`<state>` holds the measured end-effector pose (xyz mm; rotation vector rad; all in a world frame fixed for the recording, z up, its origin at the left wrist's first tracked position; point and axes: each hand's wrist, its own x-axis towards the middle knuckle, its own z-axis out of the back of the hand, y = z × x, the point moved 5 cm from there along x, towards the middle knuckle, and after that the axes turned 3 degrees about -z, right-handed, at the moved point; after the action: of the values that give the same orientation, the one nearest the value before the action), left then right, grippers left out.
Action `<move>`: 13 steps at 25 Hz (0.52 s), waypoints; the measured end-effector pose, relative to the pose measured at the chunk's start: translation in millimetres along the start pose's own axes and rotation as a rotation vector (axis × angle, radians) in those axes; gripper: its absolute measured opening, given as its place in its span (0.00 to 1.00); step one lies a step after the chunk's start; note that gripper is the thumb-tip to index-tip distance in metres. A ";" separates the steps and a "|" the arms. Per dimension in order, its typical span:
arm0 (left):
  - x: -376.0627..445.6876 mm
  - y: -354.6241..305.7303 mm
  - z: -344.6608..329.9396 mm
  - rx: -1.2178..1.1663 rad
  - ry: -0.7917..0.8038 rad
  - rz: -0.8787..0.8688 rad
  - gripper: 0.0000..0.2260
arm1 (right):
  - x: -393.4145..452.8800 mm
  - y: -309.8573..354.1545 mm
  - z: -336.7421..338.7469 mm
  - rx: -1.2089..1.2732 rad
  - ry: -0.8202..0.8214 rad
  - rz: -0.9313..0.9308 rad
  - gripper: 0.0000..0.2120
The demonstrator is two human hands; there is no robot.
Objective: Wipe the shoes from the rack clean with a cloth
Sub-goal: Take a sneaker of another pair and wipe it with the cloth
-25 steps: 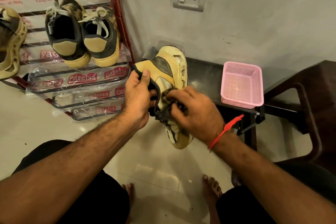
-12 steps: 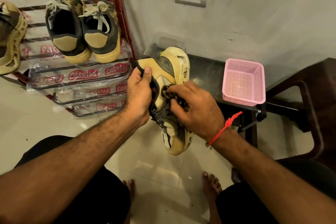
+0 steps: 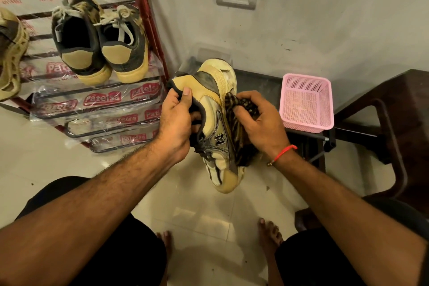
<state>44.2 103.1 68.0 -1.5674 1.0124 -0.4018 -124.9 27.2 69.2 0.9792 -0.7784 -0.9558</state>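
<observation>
Yellowed suede sneaker (image 3: 214,109) held in mid-air above the floor, wiping of its sole side in hand.

Left hand (image 3: 177,123) grips the sneaker's dark collar, its fingers (image 3: 185,94) clamped over the heel edge, thumb on the tan heel panel. Right hand (image 3: 260,121) presses a bunched striped cloth (image 3: 234,123) against the sole edge, its fingers curled tight around the cloth. Toe points down toward the person; heel points up, beyond the fingertips. The upper shows grey scuffs and a worn, whitish heel sole. Judged next: drawing the cloth down toward the toe, then turning the sneaker. Left of the left hand, another pair (image 3: 99,42) sits on the rack (image 3: 148,21), apparently not yet wiped.
</observation>
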 end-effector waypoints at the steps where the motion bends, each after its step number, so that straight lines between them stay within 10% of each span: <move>1: -0.1 0.9 -0.4 -0.045 0.016 0.055 0.10 | -2.7 -1.2 -4.7 0.162 0.024 -0.076 0.08; 4: -5.0 -0.7 -8.1 -0.035 0.201 0.143 0.10 | -9.2 -6.8 -17.4 0.470 -0.005 -0.232 0.08; 9: -9.7 -19.3 -16.0 1.035 0.337 -0.472 0.23 | -6.6 -11.3 -22.5 0.593 -0.035 -0.263 0.07; 13: -9.3 -24.6 -17.1 1.129 0.390 -0.491 0.13 | -8.7 -8.3 -21.9 0.549 -0.034 -0.253 0.07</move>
<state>35.8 98.6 97.9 -0.6670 0.4622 -1.3805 -111.6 40.1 52.6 1.5700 -0.9872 -0.9966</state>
